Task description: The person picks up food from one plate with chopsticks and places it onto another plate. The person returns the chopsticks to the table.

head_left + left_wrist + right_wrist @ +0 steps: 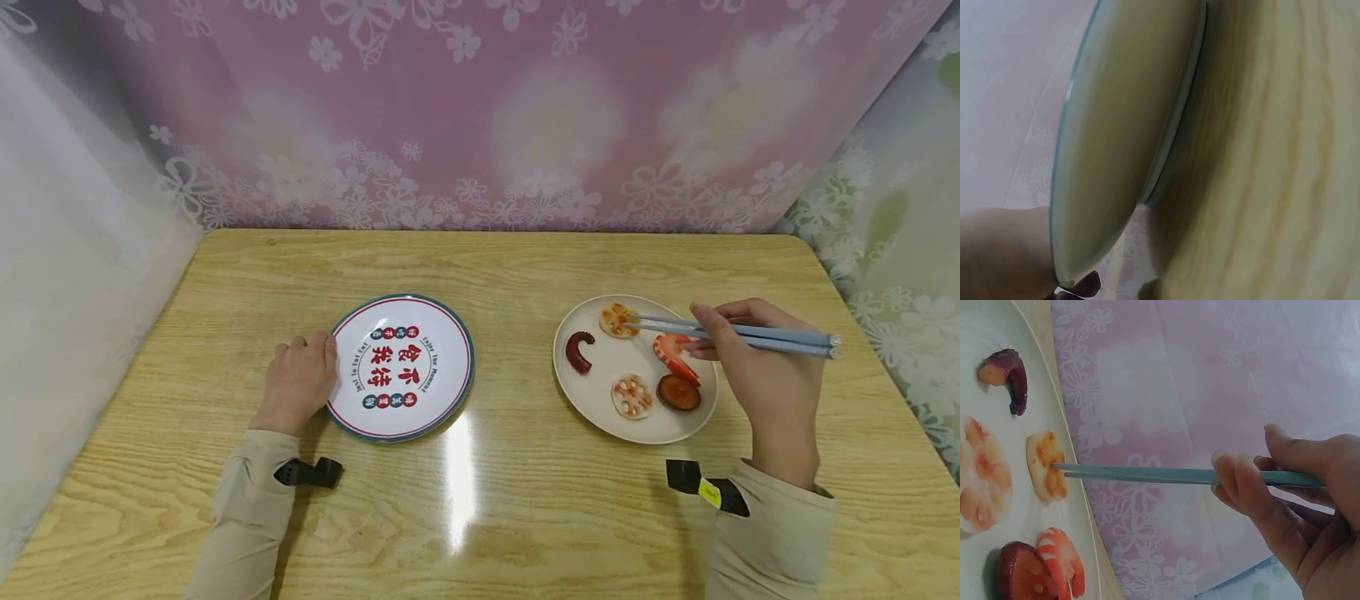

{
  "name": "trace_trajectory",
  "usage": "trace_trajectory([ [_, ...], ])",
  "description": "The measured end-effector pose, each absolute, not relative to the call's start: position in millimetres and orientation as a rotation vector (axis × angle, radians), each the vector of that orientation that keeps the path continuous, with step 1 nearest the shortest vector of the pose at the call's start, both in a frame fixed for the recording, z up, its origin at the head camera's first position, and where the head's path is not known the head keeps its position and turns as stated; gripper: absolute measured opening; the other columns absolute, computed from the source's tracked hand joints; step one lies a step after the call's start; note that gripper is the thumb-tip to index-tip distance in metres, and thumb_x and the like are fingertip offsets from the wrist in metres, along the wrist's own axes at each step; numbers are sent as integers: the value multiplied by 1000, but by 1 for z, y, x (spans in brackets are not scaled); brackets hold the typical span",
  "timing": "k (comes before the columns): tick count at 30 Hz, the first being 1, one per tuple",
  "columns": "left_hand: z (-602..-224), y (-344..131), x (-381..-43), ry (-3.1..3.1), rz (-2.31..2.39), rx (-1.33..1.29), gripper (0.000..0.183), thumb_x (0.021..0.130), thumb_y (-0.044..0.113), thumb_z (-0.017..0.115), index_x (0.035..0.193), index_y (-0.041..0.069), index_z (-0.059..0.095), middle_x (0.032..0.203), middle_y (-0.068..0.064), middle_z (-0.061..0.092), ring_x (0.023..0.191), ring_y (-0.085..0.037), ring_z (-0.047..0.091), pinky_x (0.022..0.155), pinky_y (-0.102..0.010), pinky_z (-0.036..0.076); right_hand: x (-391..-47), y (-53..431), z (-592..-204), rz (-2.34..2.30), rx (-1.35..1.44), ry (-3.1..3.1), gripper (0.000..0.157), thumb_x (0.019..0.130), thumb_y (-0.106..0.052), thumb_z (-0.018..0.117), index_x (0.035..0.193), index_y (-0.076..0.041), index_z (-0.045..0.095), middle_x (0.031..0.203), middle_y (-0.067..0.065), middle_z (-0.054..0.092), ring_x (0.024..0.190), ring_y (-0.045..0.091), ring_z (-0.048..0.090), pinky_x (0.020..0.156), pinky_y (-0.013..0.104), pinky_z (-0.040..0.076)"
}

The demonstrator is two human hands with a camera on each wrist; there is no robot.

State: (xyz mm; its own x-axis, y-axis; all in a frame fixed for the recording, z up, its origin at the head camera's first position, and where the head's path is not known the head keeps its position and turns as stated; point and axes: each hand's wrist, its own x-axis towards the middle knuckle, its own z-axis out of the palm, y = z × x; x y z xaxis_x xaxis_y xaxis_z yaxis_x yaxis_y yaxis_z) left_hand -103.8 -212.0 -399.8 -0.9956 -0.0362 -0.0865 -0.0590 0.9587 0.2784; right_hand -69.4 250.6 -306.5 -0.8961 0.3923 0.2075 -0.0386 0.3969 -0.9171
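My left hand [296, 379] grips the left rim of a white plate [450, 367] with a teal edge and red printed characters. Seen from the left wrist, the plate's pale underside [1110, 125] tilts beside the wood, thumb and fingertips at its rim. My right hand [772, 367] holds blue-grey chopsticks [1166, 475], their tips at a round yellow-brown food slice [618, 320] on the back of a beige plate [611, 358]. Around that plate lie a dark red octopus tentacle [579, 352], a pale lotus root slice [632, 397], a shrimp [675, 357] and a brown mushroom cap [678, 392].
Both plates are on a wood-grain table [510, 500], with a gap between them. A pink floral curtain [480, 125] hangs behind the table's back edge. Pale curtains flank it on the left and right. Black straps [307, 472] circle both wrists.
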Motion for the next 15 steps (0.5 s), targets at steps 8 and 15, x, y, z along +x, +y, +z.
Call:
trace_trajectory([
  [8,-400,-213,-104,3029,441,-74,42,106,23,25,117,-9,49,107,-36,53,101,-53,48,84,-59,40,-72,255,-309,1654,-330,-2108,16,84,-12,75,87,3,69,69,0,71,45,11,63,43,22,48],
  [15,-400,-211,-103,3030,481,-79,44,105,23,23,118,-9,49,107,-37,52,102,-57,47,84,-61,40,-77,257,-317,1728,-389,-2112,23,85,-15,74,82,7,69,65,-1,70,45,12,63,42,23,48],
])
